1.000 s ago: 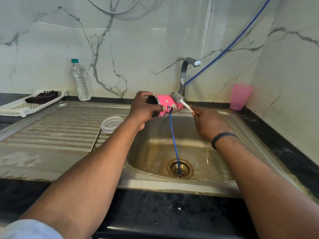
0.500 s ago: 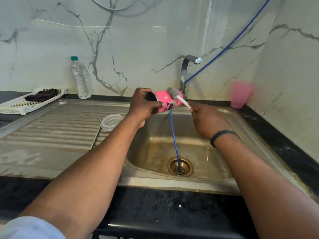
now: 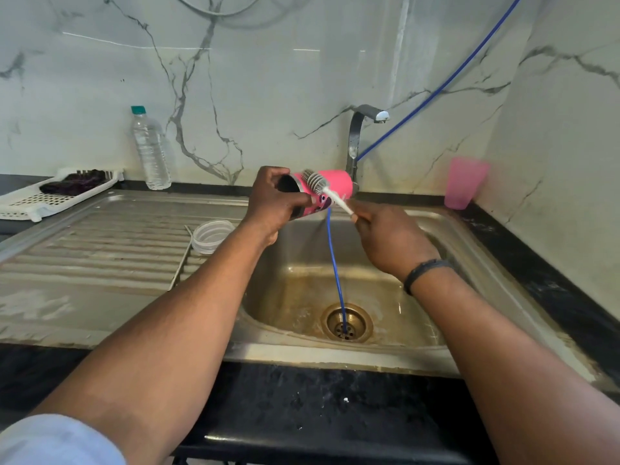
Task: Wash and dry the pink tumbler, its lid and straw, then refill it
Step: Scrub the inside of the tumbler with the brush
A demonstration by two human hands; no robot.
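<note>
Left hand (image 3: 273,199): grips one pink tumbler (image 3: 330,191) lying sideways above the sink basin (image 3: 295,297), mouth to the left.
Right hand (image 3: 391,241): fingers curled round the white handle of one bottle brush (image 3: 318,184); bristles lie against the tumbler's side.
Lid (image 3: 211,234): one, clear, on the draining board (image 3: 100,250).
Straw (image 3: 181,260): one thin rod beside the lid; material hard to make out.
Others: one water bottle (image 3: 151,151), one pink cup (image 3: 464,182), one tap (image 3: 360,139), one blue hose (image 3: 335,263) running into the drain.
Cut off: white tray (image 3: 40,203) at left edge.

You face white marble walls (image 3: 268,82) with grey veins, meeting in a corner on your right; a black stone desk (image 3: 302,401) carries the steel sink (image 3: 295,290).
</note>
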